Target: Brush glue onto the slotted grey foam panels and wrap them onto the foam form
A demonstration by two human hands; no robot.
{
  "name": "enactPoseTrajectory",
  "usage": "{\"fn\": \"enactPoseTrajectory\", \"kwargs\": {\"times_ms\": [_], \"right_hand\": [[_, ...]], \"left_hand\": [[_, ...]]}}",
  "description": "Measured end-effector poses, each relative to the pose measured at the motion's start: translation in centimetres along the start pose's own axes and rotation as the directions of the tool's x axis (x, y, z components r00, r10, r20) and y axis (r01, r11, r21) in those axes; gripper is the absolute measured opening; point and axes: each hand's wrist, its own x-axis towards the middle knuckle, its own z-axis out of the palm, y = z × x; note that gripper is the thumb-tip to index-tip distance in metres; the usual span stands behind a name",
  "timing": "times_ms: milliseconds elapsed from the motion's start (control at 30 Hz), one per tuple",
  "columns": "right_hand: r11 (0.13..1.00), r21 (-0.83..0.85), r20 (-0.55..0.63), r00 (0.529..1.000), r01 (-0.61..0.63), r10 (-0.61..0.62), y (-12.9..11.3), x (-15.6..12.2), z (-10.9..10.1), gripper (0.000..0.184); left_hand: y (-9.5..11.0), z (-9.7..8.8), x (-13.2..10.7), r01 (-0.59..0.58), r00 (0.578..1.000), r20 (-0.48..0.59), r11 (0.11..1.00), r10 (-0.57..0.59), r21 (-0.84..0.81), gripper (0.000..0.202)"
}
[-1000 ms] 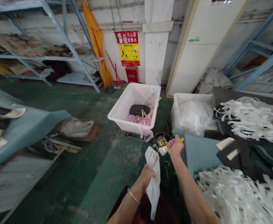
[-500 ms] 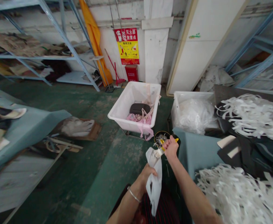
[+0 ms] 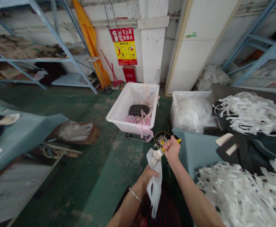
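My left hand (image 3: 147, 178), with a metal bangle on the wrist, grips a limp white plastic bag (image 3: 154, 189) that hangs down from my fingers. My right hand (image 3: 172, 149) is closed around a small yellow tool (image 3: 163, 150), and its exact kind is hidden by my fingers. A white tuft on the tool's end (image 3: 157, 154) touches the top of the bag. Just beyond my right hand sits a round dark container with a yellow rim (image 3: 162, 139), holding pale scraps.
A white plastic bin (image 3: 128, 105) holds pink plastic and a dark item. A second bin (image 3: 180, 104) holds clear plastic. Piles of white strips (image 3: 248, 113) lie right, beside a teal sheet (image 3: 195, 148). Metal shelving (image 3: 34, 60) stands at the back left.
My right hand has moved left, bringing the tool's white end against the top of the bag. The whole view has shifted slightly.
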Motion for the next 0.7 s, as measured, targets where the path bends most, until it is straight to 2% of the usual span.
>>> {"fn": "enactPoseTrajectory", "kwargs": {"times_ms": [67,167,233,300,333,400,467,500,567,633,700], "right_hand": [[0.999,-0.029,-0.027,0.999,-0.02,0.019,0.1,0.0,0.0,0.049],[0.998,-0.05,-0.193,0.98,0.036,-0.045,0.3,0.2,-0.1,0.049],[0.999,-0.035,-0.127,0.991,0.032,-0.036,0.5,0.1,-0.2,0.049],[0.999,-0.034,-0.026,0.999,-0.025,0.024,0.9,-0.1,-0.2,0.048],[0.998,-0.041,-0.037,0.998,-0.045,0.044,1.1,0.0,-0.2,0.047],[0.997,-0.053,-0.168,0.985,-0.053,0.043,1.1,0.5,-0.4,0.045],[0.998,-0.051,-0.292,0.956,-0.039,0.022,0.5,1.4,-0.8,0.042],[0.998,-0.044,-0.3,0.954,-0.043,0.028,0.1,2.0,-1.0,0.04],[0.994,-0.01,-0.212,0.972,-0.107,0.103,-0.6,2.8,-1.3,0.036],[0.978,0.016,-0.096,0.973,-0.208,0.209,-1.1,3.2,-1.5,0.038],[0.976,0.01,0.004,0.976,-0.219,0.219,-1.1,3.2,-1.6,0.042]], "left_hand": [[0.0,0.3,-0.2,-0.049,0.999,0.004,0.998,0.049,-0.03,0.056],[0.0,0.5,-0.6,0.001,0.997,-0.081,1.0,-0.001,-0.011,0.062],[0.0,0.6,-1.0,0.037,0.991,-0.131,0.999,-0.037,-0.005,0.063],[0.0,0.7,-1.3,0.013,0.997,-0.079,0.999,-0.017,-0.041,0.06],[0.0,0.7,-1.4,0.0,0.999,-0.033,0.998,-0.002,-0.057,0.059],[0.0,0.7,-1.4,-0.008,1.0,0.007,0.999,0.009,-0.052,0.059],[-0.2,0.4,-1.0,0.03,0.998,-0.062,1.0,-0.029,0.004,0.06],[-0.3,0.3,-0.8,0.051,0.993,-0.113,0.998,-0.047,0.034,0.061],[-0.6,-0.2,-0.3,0.057,0.979,-0.199,0.996,-0.042,0.07,0.059],[-1.0,-0.6,0.0,0.037,0.971,-0.238,0.996,-0.017,0.082,0.056],[-1.2,-0.9,0.1,0.013,0.971,-0.239,0.997,0.004,0.07,0.055]]}}
